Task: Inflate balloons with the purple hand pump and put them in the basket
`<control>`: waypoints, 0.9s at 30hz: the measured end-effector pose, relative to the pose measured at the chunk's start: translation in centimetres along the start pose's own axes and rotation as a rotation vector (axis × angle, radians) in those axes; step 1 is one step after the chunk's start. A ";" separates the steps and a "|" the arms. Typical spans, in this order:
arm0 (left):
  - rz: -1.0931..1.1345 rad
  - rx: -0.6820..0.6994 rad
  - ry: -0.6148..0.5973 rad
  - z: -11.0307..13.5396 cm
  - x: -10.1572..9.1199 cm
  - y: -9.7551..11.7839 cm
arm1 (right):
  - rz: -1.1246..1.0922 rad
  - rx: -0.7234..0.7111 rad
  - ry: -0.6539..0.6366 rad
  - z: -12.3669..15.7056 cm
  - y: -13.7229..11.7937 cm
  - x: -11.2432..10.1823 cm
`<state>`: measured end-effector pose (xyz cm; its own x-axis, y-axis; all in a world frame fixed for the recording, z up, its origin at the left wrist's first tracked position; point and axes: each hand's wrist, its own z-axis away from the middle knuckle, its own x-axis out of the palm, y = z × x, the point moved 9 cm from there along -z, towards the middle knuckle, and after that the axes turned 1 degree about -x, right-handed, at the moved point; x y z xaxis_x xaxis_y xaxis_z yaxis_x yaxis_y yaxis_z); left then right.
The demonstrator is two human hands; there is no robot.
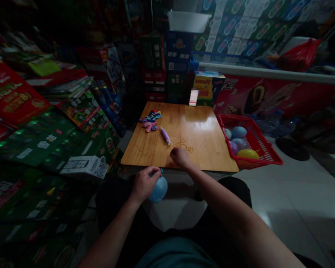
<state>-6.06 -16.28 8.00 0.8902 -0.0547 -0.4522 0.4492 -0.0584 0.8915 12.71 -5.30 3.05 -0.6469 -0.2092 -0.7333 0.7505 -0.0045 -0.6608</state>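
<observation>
My left hand (145, 184) pinches the neck of an inflated light blue balloon (159, 190), which hangs below the table's front edge. The tip of its neck pokes out above my fingers. Over the near part of the wooden table (209, 145), my right hand (181, 157) is closed, its fingertips bent down and partly hidden. Just beyond it lie several thin rubber bands (183, 146). A purple balloon pump (165, 135) with a white end lies to their left. Farther left are flat balloons in two bunches, a dark blue one (151, 116) and a pink one (150, 127).
A red plastic basket (268, 153) with several inflated balloons (239, 132) stands against the table's right side. Stacked beer cartons (36, 139) crowd the left. More boxes (180, 52) and a pink-fronted freezer (268, 93) stand behind the table.
</observation>
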 end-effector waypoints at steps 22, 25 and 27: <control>0.378 -0.053 0.065 -2.6 0.5 -1.6 | -0.419 -0.034 -0.179 1.4 -3.2 -0.5; 0.452 -0.031 0.039 -2.2 1.1 -0.4 | -0.562 -0.062 -0.241 4.6 -4.5 -1.1; 0.497 -0.028 0.024 -1.8 1.5 0.2 | -0.682 -0.050 -0.291 6.4 -5.0 -1.3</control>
<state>-4.52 -14.56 7.53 0.9986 -0.0460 0.0279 -0.0281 -0.0038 0.9996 10.68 -11.23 8.28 -0.9000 -0.4264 -0.0904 0.1838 -0.1832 -0.9657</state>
